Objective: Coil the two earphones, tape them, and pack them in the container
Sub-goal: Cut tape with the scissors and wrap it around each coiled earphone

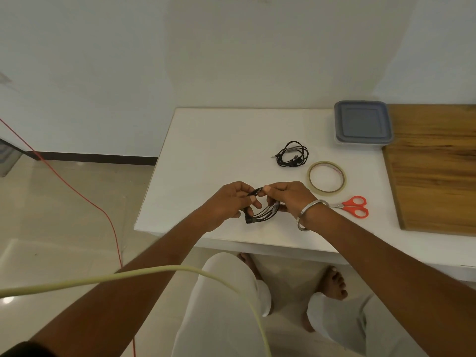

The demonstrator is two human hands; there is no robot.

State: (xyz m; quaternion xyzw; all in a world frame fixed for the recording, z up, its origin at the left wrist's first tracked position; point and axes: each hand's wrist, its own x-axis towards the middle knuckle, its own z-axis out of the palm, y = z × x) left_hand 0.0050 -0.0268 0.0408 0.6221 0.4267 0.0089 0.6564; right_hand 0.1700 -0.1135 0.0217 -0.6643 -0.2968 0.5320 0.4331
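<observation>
Earphone coil [260, 211] stretched left-right between left hand [229, 202] and right hand [288, 199], both pinching it.

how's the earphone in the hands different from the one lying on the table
The held earphone is gripped off the table by the left hand and right hand; the other earphone lies untouched near the tape roll. The held one's loops are stretched long between the hands, while the other forms a loose round bundle. Both are black and coiled, and no tape is visible on either.
</observation>
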